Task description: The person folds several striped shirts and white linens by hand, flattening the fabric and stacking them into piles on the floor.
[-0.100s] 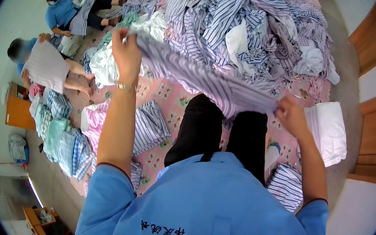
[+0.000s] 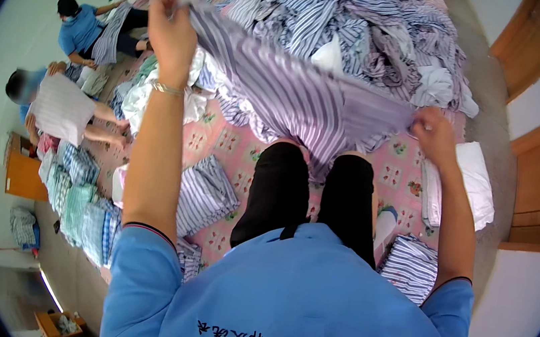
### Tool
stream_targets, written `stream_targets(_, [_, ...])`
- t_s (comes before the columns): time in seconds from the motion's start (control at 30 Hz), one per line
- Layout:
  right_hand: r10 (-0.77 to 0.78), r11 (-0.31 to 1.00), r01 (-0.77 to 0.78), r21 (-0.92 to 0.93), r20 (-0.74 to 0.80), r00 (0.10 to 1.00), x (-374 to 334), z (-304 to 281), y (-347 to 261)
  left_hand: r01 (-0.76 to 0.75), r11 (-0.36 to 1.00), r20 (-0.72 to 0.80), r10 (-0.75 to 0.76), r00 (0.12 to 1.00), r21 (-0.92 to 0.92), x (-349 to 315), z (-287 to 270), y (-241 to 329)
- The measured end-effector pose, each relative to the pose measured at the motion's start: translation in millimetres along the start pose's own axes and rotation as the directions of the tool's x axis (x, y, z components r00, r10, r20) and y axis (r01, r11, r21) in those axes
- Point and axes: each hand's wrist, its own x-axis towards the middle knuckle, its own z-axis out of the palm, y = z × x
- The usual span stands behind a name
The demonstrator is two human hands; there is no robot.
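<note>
Has a pink mat spread out under the fingers of both hands. Faces a huge heap of striped cloth beyond the fingers. Holds a striped garment stretched slantwise between the left fingers and the right, sagging in the middle. Has folded stacks well off to the left of the left fingers, a striped bundle below those fingers, a white bundle just outside the right fingers and a smaller striped fold below them. Pinches one corner in the left hand, fingertips curled against thumb; pinches the other end lower down in the right hand, fingers bunched.
</note>
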Motion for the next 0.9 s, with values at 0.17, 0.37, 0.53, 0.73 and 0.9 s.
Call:
stream_targets(0.17, [0.083,0.995,-0.055,0.088,-0.367,0.927,54,-97,33,-0.279,0.960,-0.076,0.277,0.958,-0.013,75,41,92])
stream_targets(0.37, [0.229,0.971,-0.181,0.156,-0.401,0.887,72,-158,48,-0.413,0.888,0.308,0.343,0.887,0.201,122,72,99])
stream_targets(0.53, [0.217,0.971,-0.142,0.193,-0.449,0.867,71,-198,35,-0.300,0.948,0.252,0.265,0.931,0.110,131,72,139])
stream_targets(0.73, [0.238,0.940,-0.074,0.333,-0.483,0.843,57,-222,3,-0.332,0.942,0.310,0.300,0.902,0.056,126,54,133])
stream_targets(0.9, [0.111,0.909,0.116,0.400,-0.502,0.858,26,-210,-63,-0.307,0.941,0.398,0.230,0.888,0.143,107,16,58])
